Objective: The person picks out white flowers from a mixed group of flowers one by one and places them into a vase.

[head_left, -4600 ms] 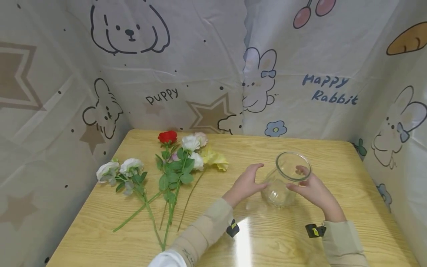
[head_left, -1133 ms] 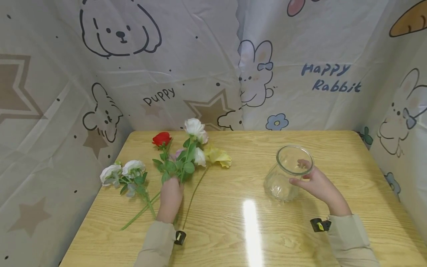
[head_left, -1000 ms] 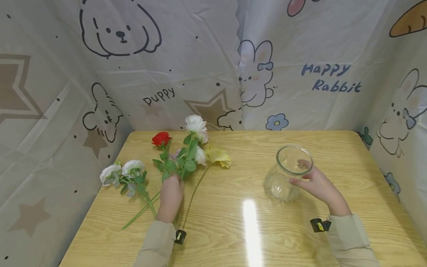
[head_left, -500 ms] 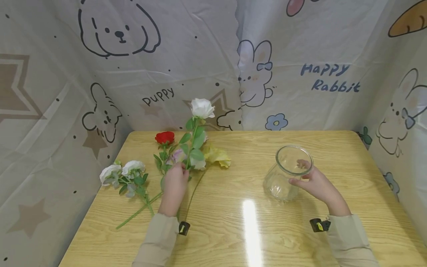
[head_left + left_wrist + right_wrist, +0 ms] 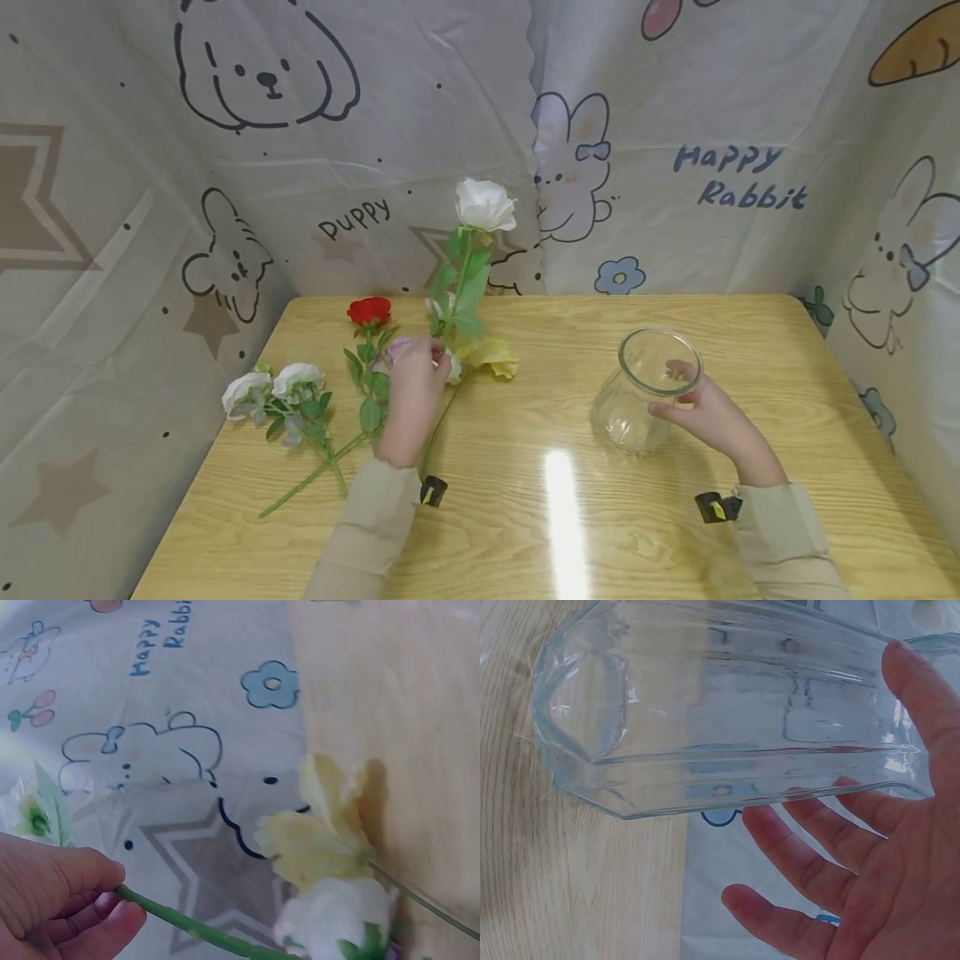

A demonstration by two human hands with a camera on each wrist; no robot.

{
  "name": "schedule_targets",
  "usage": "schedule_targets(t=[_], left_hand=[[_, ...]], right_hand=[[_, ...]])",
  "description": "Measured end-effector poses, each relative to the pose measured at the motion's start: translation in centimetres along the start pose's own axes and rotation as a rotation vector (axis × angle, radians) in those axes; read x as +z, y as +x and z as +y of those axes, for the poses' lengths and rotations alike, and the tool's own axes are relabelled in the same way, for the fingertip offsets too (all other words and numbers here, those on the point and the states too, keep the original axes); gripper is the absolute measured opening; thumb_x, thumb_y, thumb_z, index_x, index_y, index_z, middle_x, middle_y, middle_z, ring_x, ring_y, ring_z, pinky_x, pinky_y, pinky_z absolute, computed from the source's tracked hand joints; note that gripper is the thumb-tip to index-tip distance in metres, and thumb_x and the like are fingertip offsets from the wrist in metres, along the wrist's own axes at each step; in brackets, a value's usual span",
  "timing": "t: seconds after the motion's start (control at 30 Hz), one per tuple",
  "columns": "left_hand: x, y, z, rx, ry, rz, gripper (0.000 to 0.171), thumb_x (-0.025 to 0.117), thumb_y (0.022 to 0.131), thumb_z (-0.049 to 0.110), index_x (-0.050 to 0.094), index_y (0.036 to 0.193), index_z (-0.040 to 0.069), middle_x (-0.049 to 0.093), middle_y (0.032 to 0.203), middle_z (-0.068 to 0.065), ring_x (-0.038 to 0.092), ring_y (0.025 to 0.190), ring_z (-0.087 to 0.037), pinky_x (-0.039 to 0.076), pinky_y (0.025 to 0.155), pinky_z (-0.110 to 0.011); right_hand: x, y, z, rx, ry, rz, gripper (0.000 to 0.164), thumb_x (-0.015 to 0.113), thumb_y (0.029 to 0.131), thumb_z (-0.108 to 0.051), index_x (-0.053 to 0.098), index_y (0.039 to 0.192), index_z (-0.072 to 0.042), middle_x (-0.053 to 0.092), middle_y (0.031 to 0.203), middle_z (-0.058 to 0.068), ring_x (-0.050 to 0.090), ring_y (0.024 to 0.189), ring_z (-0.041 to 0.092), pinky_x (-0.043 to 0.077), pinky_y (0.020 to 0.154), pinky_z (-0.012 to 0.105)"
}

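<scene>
My left hand point(image 5: 414, 392) pinches the green stem point(image 5: 191, 926) of a white rose point(image 5: 485, 205) between thumb and fingers. The rose stands upright, its bloom raised above the table's back edge, and its lower stem is hidden behind the hand in the head view. On the right, a clear glass vase point(image 5: 630, 421) stands tilted on the table. My right hand point(image 5: 716, 421) holds it near the neck, with the thumb on one side and fingers on the other. No flower is in the vase.
Below the raised rose lie a yellow flower point(image 5: 491, 357), a purple bloom point(image 5: 397, 348) and a red rose point(image 5: 369, 312). White flowers point(image 5: 298, 380) with crossed stems lie at the left of the wooden table point(image 5: 510, 542). Printed cloth point(image 5: 645, 100) hangs around the back and sides.
My left hand left the vase for the flowers, gripped the white rose's stem, and has lifted it up and rightward off the pile. My right hand stays at the vase.
</scene>
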State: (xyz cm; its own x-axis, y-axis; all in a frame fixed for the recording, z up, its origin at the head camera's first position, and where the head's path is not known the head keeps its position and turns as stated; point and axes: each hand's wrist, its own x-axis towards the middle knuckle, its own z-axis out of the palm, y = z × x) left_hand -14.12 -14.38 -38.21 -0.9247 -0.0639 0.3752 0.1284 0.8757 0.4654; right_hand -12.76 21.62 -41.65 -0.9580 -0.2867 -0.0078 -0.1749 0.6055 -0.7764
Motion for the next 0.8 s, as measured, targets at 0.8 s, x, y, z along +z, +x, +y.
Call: schedule_targets(t=[0.8], left_hand=[[-0.5,2.4,4.9,0.105,-0.174,0.066,0.01,0.062,0.081,0.003,0.061,0.089,-0.003,0.063,0.079,-0.011,0.061,0.068,-0.02,0.05,0.061,-0.026]], right_hand=[[0.0,0.0,0.0,0.036,-0.021,-0.002,0.072,0.064,0.083,-0.028,0.026,0.132,0.009,0.031,0.128,0.033,0.044,0.102,0.05,0.047,0.072,0.051]])
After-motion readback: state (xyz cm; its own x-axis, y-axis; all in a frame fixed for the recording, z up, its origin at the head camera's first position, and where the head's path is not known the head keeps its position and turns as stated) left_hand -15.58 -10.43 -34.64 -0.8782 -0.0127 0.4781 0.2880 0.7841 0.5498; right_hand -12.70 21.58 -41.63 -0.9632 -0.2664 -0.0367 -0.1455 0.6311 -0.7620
